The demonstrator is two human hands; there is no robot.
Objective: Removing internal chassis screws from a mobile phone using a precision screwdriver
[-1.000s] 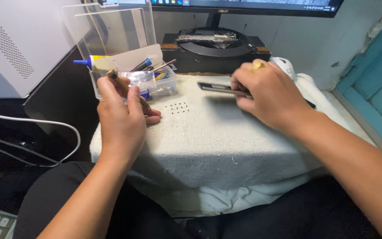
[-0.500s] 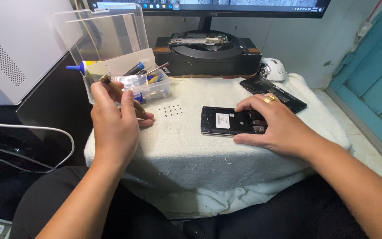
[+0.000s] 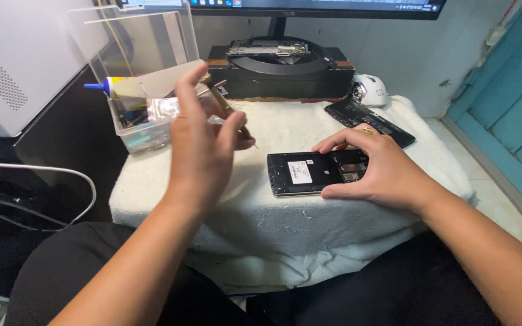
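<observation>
A black phone (image 3: 303,173) lies back-side up, its cover off, on the white cloth (image 3: 261,223) in the middle of the stand. My right hand (image 3: 376,172) rests over its right end, fingers pinning it to the cloth. My left hand (image 3: 203,142) is raised above the cloth left of the phone and grips a thin brass-coloured screwdriver (image 3: 228,108), whose tip points down and right toward the phone. The removed back cover (image 3: 367,121) lies behind the phone.
A clear plastic box (image 3: 143,121) with tools and a yellow glue tube (image 3: 113,87) stands at the back left. A black device (image 3: 279,72) and monitor stand sit behind. A small white round object (image 3: 373,89) is back right. A white cable (image 3: 43,175) hangs at left.
My left hand has lifted from the box with the screwdriver and swung toward the phone. My right hand set the phone down on the cloth and now holds it there.
</observation>
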